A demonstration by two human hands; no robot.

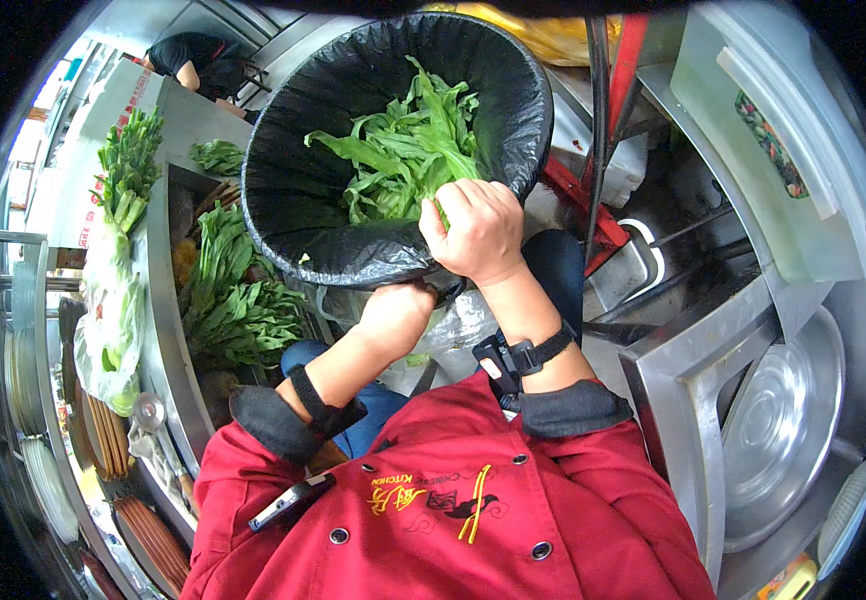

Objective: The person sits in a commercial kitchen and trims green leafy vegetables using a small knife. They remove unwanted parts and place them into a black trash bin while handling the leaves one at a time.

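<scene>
A round bin with a black plastic liner (298,180) is tilted towards me, and cut leafy greens (403,157) lie inside it. At its near rim my right hand (478,229) is closed in a fist, with green leaf showing between thumb and fingers. Just below the same rim, my left hand (399,319) grips the bin's underside by a dark, curved part. The fingertips of that hand are hidden.
Left, a steel counter (159,300) carries a bagged leafy vegetable (114,322), a ladle (152,412) and bundled greens (230,292) in a recess. Right are a steel-framed stand (673,382), a large metal basin (785,427) and a plastic tub (763,142). Another person (197,60) is beyond.
</scene>
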